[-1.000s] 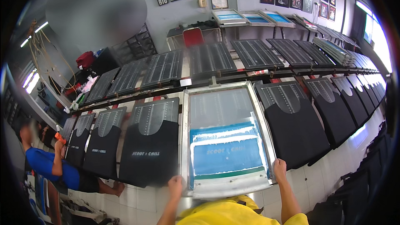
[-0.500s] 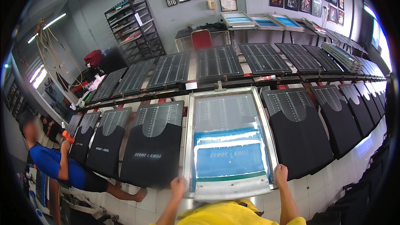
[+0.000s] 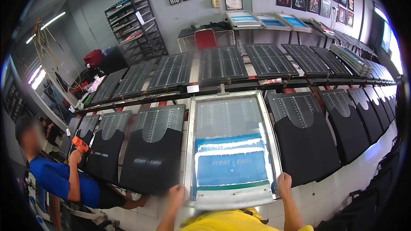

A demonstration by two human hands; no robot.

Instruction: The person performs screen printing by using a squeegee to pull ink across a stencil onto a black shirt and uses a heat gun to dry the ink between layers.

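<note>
A screen-printing frame with pale metal sides lies in front of me over one of the boards. Its mesh carries a blue stencil with lettering and streaks of white ink. Along its near end rests a squeegee with a pale handle and green blade. My left hand is closed at the near left corner of the frame, and my right hand is closed on its near right side. Black shirts lie on boards either side: a printed shirt on the left, a plain shirt on the right.
To my left a person in blue holds an orange gun-shaped tool over the shirts. Behind the frame runs a second row of dark boards. A red chair and a black rack stand farther back.
The frame and both my hands sit slightly farther left in view, still gripping. The person in blue has come closer, and the orange tool has moved right and lower over the shirts.
</note>
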